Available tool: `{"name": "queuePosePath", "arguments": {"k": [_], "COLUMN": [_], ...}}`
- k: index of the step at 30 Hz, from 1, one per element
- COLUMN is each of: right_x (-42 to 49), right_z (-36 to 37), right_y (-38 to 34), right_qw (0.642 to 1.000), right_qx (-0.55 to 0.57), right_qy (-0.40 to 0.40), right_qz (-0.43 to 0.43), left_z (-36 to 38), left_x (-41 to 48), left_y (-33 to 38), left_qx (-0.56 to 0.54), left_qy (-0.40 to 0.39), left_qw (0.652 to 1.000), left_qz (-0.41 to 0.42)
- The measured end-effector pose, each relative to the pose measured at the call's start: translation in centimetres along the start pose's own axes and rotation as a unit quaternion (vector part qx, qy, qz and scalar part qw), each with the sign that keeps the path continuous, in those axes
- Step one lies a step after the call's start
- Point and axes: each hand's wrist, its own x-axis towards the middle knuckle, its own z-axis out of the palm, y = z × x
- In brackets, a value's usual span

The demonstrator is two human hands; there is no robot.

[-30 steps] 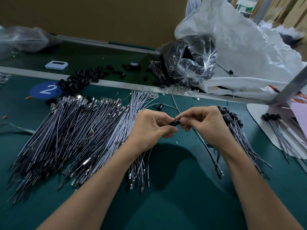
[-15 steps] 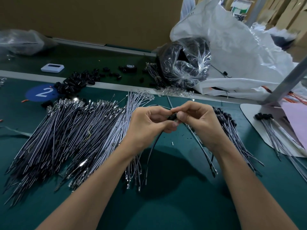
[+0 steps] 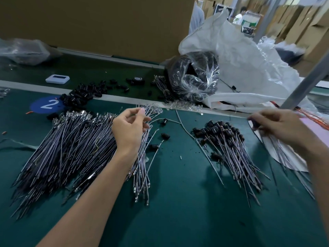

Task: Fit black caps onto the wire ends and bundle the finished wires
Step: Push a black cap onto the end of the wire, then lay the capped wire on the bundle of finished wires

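Crowding the mat: loose caps, white sack.

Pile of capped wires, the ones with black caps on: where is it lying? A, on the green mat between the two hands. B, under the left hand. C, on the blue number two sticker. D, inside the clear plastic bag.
A: the pile of capped wires lies on the green mat, between the left hand and the right hand.

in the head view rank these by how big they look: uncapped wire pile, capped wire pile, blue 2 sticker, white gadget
1. uncapped wire pile
2. capped wire pile
3. blue 2 sticker
4. white gadget, smaller-looking but farther back, so unsure
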Motion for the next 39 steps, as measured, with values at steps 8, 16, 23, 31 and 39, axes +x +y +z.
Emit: {"name": "queuePosePath", "arguments": {"k": [8,16,23,31,39], "right_x": [-0.4,-2.1,-2.4,-2.5,-2.6], "right_z": [10.7,19.3,20.1,19.9,19.4], "right_y": [-4.0,-5.9,-5.1,-4.6,-5.4], "right_qw": [0.977,0.964,0.974,0.981,0.977], "right_qx": [-0.154,-0.100,-0.077,-0.064,0.188], "right_qy": [-0.034,-0.082,0.036,0.026,0.013], "right_qz": [-0.142,-0.231,-0.208,-0.183,-0.098], "left_z": [0.2,0.1,-0.7,0.0,0.9], "left_x": [-0.3,0.2,-0.4,-0.7,-1.5], "left_y": [-0.6,-0.8,-0.8,-1.4,-0.7], "left_qx": [0.068,0.066,0.469,0.627,0.340], "left_qy": [-0.025,0.020,-0.059,-0.099,-0.136], "left_qw": [0.997,0.998,0.869,0.735,0.889], "left_qz": [-0.001,0.001,0.144,0.237,0.276]}}
